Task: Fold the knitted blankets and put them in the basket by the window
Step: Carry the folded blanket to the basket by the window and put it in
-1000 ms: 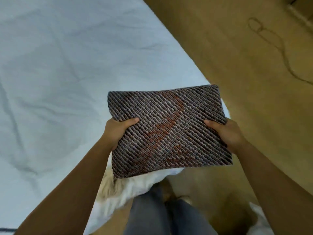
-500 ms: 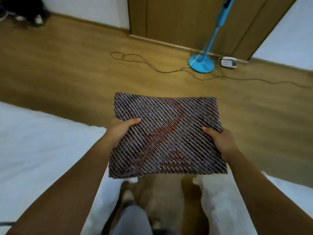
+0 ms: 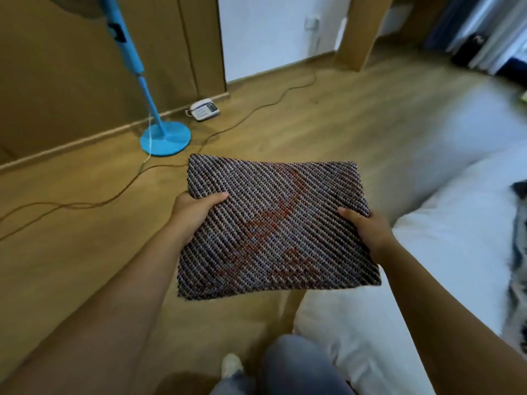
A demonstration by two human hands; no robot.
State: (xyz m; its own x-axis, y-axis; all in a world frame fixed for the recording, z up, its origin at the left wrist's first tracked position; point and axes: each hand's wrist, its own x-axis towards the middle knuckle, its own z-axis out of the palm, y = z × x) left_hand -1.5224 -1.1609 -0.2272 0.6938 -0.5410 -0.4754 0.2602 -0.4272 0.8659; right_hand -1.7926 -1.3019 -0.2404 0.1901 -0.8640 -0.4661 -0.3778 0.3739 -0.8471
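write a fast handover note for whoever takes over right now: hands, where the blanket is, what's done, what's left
Left hand: grip on the left edge of the folded knitted blanket, thumb on top.
Right hand: grip on its right edge, thumb on top.
Blanket: held flat in the air over the wooden floor, beside the white bed.
Done: this blanket is folded into a rectangle.
Left: carry it to the basket, which is not in view. Mind the cord and blue fan on the floor. A patterned cloth at the bed's right edge may be another blanket; too little shows to tell.
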